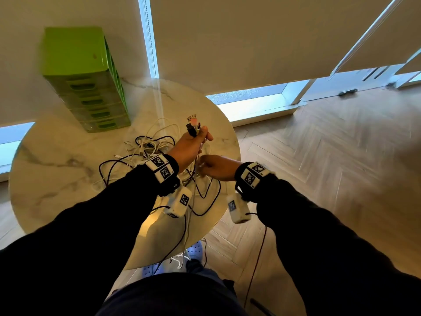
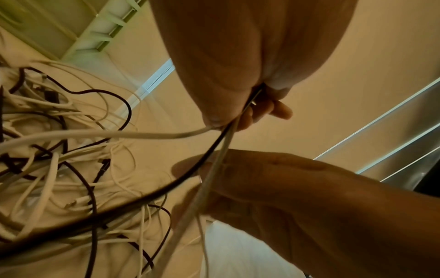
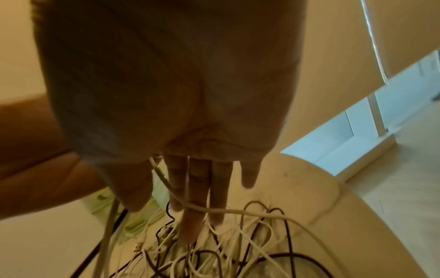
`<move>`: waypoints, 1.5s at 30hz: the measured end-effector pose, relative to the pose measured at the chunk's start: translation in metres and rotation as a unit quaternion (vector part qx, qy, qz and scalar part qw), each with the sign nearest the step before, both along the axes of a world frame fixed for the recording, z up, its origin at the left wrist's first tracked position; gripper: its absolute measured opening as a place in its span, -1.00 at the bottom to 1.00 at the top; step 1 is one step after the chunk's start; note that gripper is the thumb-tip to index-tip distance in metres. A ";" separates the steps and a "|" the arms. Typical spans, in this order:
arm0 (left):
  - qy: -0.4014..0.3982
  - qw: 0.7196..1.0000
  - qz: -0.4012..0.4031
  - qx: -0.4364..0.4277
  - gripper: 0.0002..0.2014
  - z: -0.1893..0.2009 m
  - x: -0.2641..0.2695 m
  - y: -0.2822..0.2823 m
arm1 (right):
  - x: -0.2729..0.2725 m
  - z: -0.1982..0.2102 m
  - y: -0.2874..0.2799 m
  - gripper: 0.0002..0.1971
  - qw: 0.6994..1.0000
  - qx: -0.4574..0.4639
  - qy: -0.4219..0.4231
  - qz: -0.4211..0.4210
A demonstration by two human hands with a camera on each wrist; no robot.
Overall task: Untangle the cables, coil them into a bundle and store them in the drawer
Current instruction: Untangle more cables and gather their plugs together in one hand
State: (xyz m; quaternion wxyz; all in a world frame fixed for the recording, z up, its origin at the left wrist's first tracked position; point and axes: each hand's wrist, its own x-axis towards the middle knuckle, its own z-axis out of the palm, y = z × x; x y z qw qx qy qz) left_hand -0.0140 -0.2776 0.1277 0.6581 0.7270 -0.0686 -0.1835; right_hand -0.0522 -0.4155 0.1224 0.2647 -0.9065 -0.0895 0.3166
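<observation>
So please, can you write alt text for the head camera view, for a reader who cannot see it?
A person's left hand grips several cable plugs above a round marble table, while the right hand touches the strands below. Tangled black and white cables lie on the table beside a green drawer tower.

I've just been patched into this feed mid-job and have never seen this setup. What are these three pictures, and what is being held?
No machine here: a person works with bare hands, wearing a camera on the head and one on each wrist. The wide picture is the head view, looking down at a round marble table. The other two look along each hand from the wrist.

On the table lies a tangle of white and black cables, with a green drawer unit standing behind it.

The left hand grips several cable ends, plugs sticking up. The right hand, just below, has its fingers nearly straight, with a white cable running across them.
</observation>
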 end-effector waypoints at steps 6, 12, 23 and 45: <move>-0.018 0.998 0.045 0.041 -0.60 0.002 0.012 0.024 | -0.011 0.003 -0.028 -0.67 0.982 0.103 -0.086 -0.130; 0.040 0.995 0.065 -0.056 -0.61 0.011 0.016 0.034 | -0.028 -0.019 -0.078 -0.54 0.968 -0.168 0.159 -0.096; 0.072 0.991 -0.074 -0.088 -0.59 0.041 0.000 0.007 | -0.010 0.008 0.022 -0.34 0.975 0.198 0.051 -0.089; 0.066 0.985 -0.071 -0.144 -0.70 0.029 0.004 0.036 | -0.026 0.002 -0.059 -0.49 0.951 -0.282 -0.122 0.036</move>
